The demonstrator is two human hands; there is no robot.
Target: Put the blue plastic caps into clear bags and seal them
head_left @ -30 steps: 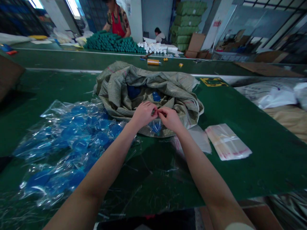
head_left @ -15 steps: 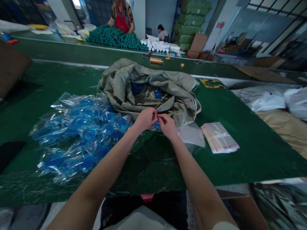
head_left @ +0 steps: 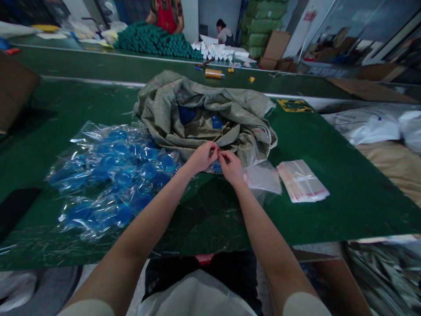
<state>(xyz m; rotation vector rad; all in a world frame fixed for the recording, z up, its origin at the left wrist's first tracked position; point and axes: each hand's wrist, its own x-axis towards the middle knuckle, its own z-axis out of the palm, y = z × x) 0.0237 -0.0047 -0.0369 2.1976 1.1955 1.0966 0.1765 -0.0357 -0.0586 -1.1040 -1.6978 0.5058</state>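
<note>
My left hand (head_left: 203, 158) and my right hand (head_left: 231, 168) meet at the front edge of a grey-green woven sack (head_left: 164, 103). Thumbs and fingers of both are pinched together at the top of a clear plastic bag (head_left: 216, 166) with something blue inside; the fingers hide most of it. Blue pieces (head_left: 187, 115) lie within the sack's open mouth. To the left spreads a heap of clear bags holding blue round-ended items (head_left: 123, 177). Loose flat clear bags (head_left: 263, 177) lie close by my right hand, beside a banded stack of bags (head_left: 303, 181).
All this lies on a green table (head_left: 332, 153). A cardboard box (head_left: 16, 87) and a dark flat object (head_left: 18, 204) are at the left. Beyond stand an orange tape roll (head_left: 213, 73), green rolls (head_left: 158, 41) and a person in a red apron (head_left: 166, 17).
Both hands remain pinched together at the bag, with only slight finger movement. The view has tilted a little, so the table's contents appear slightly higher.
</note>
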